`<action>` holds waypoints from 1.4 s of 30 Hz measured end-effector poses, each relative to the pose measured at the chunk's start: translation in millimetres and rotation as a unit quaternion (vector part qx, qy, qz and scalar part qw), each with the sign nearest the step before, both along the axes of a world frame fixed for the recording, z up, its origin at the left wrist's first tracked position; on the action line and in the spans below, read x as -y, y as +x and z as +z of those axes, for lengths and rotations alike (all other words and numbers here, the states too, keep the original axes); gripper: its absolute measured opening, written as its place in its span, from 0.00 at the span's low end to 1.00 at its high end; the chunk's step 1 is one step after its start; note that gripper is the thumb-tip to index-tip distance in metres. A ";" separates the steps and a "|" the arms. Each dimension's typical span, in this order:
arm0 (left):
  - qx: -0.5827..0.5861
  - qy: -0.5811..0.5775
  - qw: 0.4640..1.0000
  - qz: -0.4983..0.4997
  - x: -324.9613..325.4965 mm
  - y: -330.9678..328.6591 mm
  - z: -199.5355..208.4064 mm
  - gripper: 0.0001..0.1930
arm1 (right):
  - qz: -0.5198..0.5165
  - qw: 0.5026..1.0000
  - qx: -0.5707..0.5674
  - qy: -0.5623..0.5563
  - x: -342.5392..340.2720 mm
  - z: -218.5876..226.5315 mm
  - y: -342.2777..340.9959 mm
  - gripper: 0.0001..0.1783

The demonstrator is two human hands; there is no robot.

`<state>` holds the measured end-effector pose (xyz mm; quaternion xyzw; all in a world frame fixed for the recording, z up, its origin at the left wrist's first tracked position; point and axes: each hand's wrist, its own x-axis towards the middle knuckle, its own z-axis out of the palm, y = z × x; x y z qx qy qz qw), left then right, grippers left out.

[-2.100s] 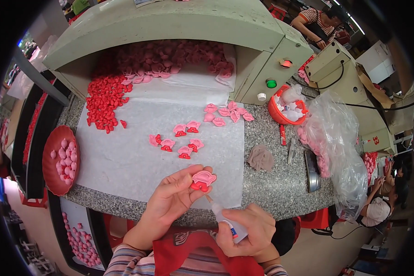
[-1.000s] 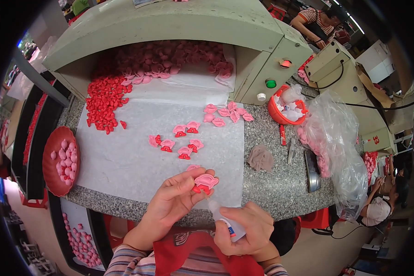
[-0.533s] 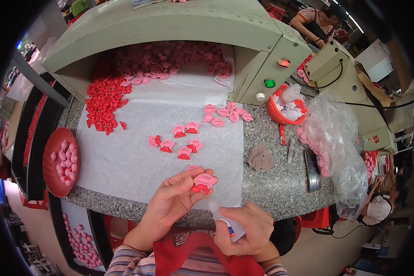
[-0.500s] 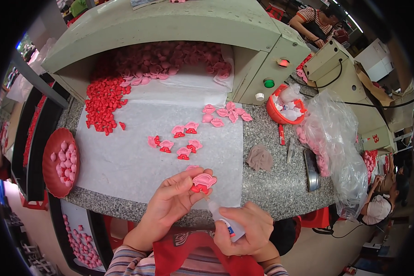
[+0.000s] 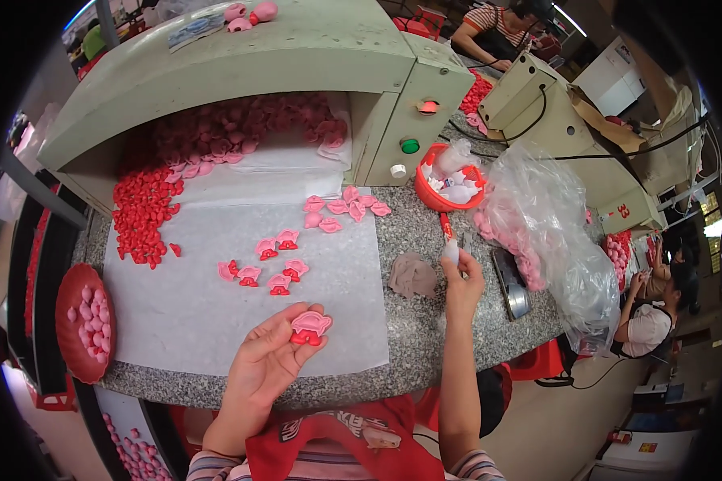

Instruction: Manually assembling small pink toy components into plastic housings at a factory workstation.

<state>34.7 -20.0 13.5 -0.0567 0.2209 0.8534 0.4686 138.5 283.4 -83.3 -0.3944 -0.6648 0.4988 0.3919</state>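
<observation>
My left hand (image 5: 269,353) pinches a small moulded piece (image 5: 310,325), pink on top with a red lower part, above the near edge of the white sheet. My right hand (image 5: 463,284) reaches out over the granite top, its fingers closed on a whitish squeeze bottle (image 5: 451,252), of which only a small part shows. Just beyond it lies a red stick-like item (image 5: 446,226), below an orange-red basket (image 5: 418,186) of white bottles. Several pink-and-red pieces (image 5: 280,284) lie on the white sheet (image 5: 192,321), with plain pink pieces (image 5: 356,210) farther back.
A green metal housing (image 5: 241,68) arches over heaped pink parts (image 5: 241,128) and red parts (image 5: 143,220). At the left stands a red bowl (image 5: 66,329) of pink balls. On the right are a crumpled cloth (image 5: 412,275), a phone (image 5: 511,284) and a clear plastic bag (image 5: 553,240).
My right hand has moved with the bottle away from the piece, forward and right to beside the basket. The left hand still holds the piece. The whole view has shifted.
</observation>
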 end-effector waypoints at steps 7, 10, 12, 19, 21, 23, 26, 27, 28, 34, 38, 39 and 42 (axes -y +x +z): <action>0.001 -0.007 1.000 0.001 2.2 -3.5 2.8 0.17 | -0.095 0.983 0.119 0.105 13.1 14.4 4.4 0.17; 0.008 -0.017 1.000 0.007 3.1 -6.0 -1.6 0.17 | -0.103 0.945 0.143 0.274 60.7 48.3 -21.2 0.16; 0.004 -0.023 1.000 0.002 2.7 -6.6 -3.5 0.17 | 0.076 0.950 0.078 0.293 88.6 44.8 -60.0 0.15; 0.008 -0.002 1.000 0.015 7.2 -4.1 -0.3 0.17 | 0.238 0.867 0.102 0.426 84.3 10.0 -138.0 0.10; 0.012 -0.002 0.999 0.033 15.4 -10.1 -5.9 0.17 | 0.261 0.921 0.168 0.236 94.1 21.9 -123.6 0.10; 0.023 -0.001 0.999 0.049 21.5 -10.1 -9.0 0.17 | 0.313 0.935 0.150 0.073 101.8 30.5 -96.1 0.10; 0.026 -0.008 0.999 0.038 16.0 -13.2 -13.4 0.17 | 0.382 0.899 0.178 -0.118 109.7 30.9 -60.8 0.10; 0.030 -0.014 0.999 0.026 12.9 -13.7 -15.2 0.18 | 0.329 0.925 0.188 0.032 113.0 27.6 -55.5 0.10; 0.033 -0.021 0.999 0.014 11.0 -13.2 -16.0 0.18 | 0.270 0.926 0.192 0.181 114.8 25.3 -51.8 0.10; 0.042 -0.031 0.998 0.024 11.3 -6.7 -15.5 0.18 | 0.265 0.903 0.198 0.275 120.8 23.9 -44.6 0.12; 0.057 -0.024 0.998 0.029 9.5 -2.2 -13.0 0.19 | 0.257 0.907 0.204 0.265 126.4 37.6 -42.0 0.13; 0.034 -0.033 0.998 0.028 10.1 -1.9 -12.8 0.19 | 0.259 0.934 0.143 0.198 133.5 57.0 -38.4 0.14; -0.022 -0.056 0.998 0.037 11.4 4.4 -5.7 0.19 | 0.288 0.943 0.048 0.160 162.2 107.6 -24.8 0.17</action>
